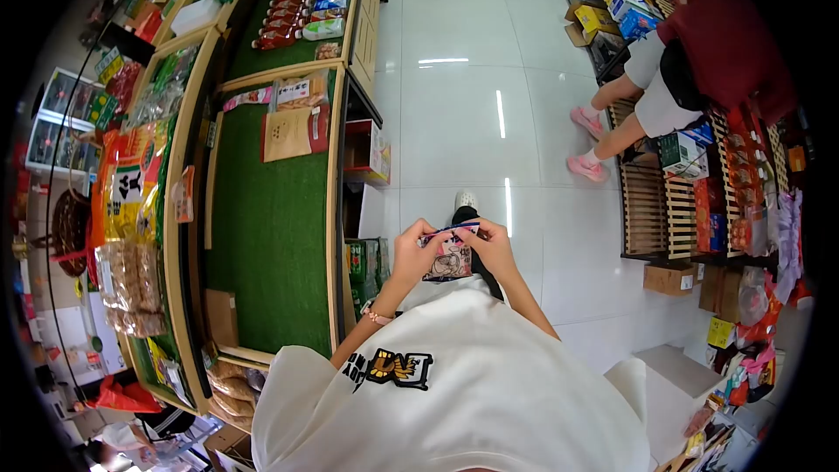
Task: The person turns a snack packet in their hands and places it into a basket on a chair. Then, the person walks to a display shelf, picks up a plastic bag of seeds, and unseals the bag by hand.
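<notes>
Both hands hold a small printed snack bag [450, 257] in front of my body, gripping it along its top edge. My left hand [417, 249] pinches the left side of that edge, and my right hand [489, 247] pinches the right side. The bag hangs upright below the fingers, pale with dark and pink print and a blue strip at the top. Whether its top is torn cannot be made out. To the left of my hands stands a display table with a green surface [271, 210], bearing a brown packet [287, 135] near its back.
Bottles [284, 17] stand on the far green shelf. Large yellow-and-red bags [131, 175] fill the left shelf. A person in a dark red top [725, 35] stands at the right by slatted racks [642, 201]. A cardboard box [669, 278] lies below the racks.
</notes>
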`<state>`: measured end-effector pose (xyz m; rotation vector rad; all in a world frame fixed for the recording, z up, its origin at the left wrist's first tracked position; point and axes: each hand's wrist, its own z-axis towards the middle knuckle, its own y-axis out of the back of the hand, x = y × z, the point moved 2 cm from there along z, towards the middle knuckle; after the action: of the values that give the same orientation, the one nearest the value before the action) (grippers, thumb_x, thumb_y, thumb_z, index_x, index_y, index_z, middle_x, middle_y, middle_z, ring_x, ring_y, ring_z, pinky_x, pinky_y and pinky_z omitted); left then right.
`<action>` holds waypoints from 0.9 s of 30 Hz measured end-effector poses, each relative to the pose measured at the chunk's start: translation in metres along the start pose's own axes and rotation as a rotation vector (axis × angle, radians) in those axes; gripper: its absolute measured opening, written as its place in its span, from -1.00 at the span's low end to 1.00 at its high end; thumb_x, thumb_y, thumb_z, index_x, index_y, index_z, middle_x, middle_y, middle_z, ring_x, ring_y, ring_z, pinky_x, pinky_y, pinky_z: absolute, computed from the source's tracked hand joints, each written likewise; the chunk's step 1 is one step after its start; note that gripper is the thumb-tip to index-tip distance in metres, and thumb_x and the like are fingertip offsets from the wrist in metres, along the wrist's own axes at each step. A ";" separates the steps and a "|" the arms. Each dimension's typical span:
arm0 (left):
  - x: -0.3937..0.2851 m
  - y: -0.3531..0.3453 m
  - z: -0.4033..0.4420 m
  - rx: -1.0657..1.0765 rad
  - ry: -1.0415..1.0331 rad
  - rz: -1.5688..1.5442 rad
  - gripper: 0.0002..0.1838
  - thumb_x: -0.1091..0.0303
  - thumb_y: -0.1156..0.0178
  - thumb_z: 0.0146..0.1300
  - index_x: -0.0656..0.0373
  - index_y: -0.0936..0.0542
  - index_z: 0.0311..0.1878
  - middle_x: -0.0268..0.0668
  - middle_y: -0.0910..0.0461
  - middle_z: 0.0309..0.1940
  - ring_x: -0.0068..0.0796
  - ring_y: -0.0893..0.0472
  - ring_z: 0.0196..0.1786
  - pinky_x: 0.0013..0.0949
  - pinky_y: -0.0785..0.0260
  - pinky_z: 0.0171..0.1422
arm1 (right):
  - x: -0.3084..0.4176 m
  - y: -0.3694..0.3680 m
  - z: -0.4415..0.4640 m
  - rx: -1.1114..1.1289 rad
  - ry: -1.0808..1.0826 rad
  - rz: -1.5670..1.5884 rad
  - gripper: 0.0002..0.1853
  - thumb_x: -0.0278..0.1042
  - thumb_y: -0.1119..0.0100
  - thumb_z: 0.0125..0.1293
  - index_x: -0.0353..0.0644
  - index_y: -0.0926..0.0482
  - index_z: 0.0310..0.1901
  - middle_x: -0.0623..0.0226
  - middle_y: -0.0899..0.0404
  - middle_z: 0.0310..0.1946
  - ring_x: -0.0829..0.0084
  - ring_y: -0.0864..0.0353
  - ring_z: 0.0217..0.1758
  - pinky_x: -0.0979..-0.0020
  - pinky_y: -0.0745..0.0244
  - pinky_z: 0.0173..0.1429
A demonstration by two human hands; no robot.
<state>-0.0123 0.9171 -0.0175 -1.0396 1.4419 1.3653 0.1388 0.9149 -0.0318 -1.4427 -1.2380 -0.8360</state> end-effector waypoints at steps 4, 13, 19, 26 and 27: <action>0.003 -0.008 0.071 0.129 0.083 0.097 -0.77 0.36 -0.22 -0.04 0.26 -0.37 -0.55 -0.31 -0.44 -0.68 -0.71 -0.35 -0.59 -0.57 -0.21 -0.54 | 0.009 0.015 0.058 -0.065 -0.025 -0.048 -0.90 -0.46 -0.15 0.01 -0.32 -0.51 -0.45 0.46 -0.46 -0.62 0.74 -0.33 -0.56 0.67 -0.24 -0.48; -0.040 -0.044 0.237 0.408 0.301 -0.246 -0.76 0.27 -0.13 0.06 0.28 -0.51 -0.31 -0.45 -0.44 -0.59 -0.75 -0.33 -0.50 -0.64 -0.19 -0.46 | 0.099 0.061 0.213 -0.155 0.168 -0.198 -0.89 -0.46 -0.17 -0.02 -0.34 -0.53 -0.48 0.46 -0.44 -0.67 0.72 -0.32 -0.58 0.66 -0.24 -0.51; -0.019 -0.059 0.294 0.245 0.172 -0.119 -0.60 0.16 -0.03 0.12 0.39 -0.45 -0.56 -0.41 -0.35 -0.77 -0.74 -0.27 -0.64 -0.55 -0.14 -0.60 | 0.118 0.073 0.272 0.003 0.091 -0.072 -0.87 -0.43 -0.12 0.04 -0.31 -0.48 -0.41 0.46 -0.44 -0.58 0.71 -0.36 -0.51 0.67 -0.29 -0.41; -0.008 -0.052 0.339 0.166 0.302 -0.161 -0.62 0.18 -0.04 0.12 0.36 -0.47 -0.59 -0.45 -0.32 -0.79 -0.74 -0.22 -0.66 -0.57 -0.07 -0.63 | 0.107 0.076 0.312 0.066 -0.287 0.098 -0.76 -0.17 0.07 0.19 -0.17 -0.35 -0.26 0.52 -0.33 -0.49 0.74 -0.29 -0.41 0.70 -0.24 -0.34; -0.005 -0.050 0.355 0.165 0.303 -0.159 -0.62 0.18 -0.04 0.12 0.36 -0.47 -0.59 -0.45 -0.32 -0.79 -0.74 -0.22 -0.66 -0.57 -0.07 -0.63 | 0.110 0.074 0.322 0.081 -0.419 0.099 -0.76 -0.17 0.05 0.19 -0.19 -0.36 -0.32 0.50 -0.33 -0.49 0.73 -0.29 -0.42 0.70 -0.25 -0.35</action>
<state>0.0531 1.2688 -0.0328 -1.2616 1.6210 0.9882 0.2012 1.2577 -0.0257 -1.6496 -1.4753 -0.4207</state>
